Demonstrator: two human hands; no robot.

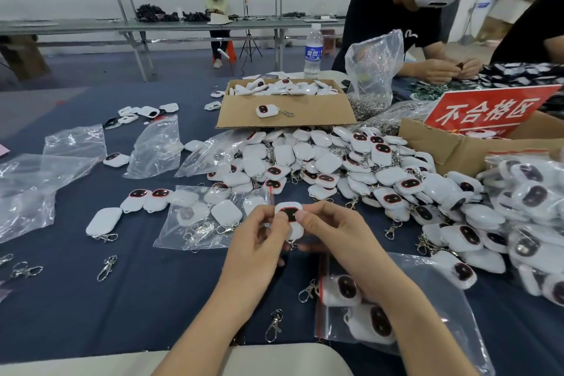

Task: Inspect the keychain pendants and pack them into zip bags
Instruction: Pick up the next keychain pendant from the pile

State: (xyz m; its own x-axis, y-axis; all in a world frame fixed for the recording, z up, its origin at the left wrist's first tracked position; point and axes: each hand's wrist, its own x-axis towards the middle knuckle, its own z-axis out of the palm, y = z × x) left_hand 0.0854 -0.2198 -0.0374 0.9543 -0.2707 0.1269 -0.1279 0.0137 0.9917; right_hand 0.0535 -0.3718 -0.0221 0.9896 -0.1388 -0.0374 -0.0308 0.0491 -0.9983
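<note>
White pendant [290, 213] pinched in left hand [259, 244] and right hand [332, 235] fingers; few bags [195, 223] filled, big heap [335, 168] unpacked on worktop [122, 299].

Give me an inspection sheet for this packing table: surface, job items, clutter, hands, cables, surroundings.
Surface: dark blue cloth, crowded.
Job's things: one pendant held up; pile of pendants behind; zip bag holding pendants beneath the right forearm.
Clutter: loose clips, empty bags, water bottle.
Hands: left hand and right hand both pinch the pendant.
Cables: nothing seen.
Surroundings: cardboard box of pendants, red sign, a person working opposite.
</note>
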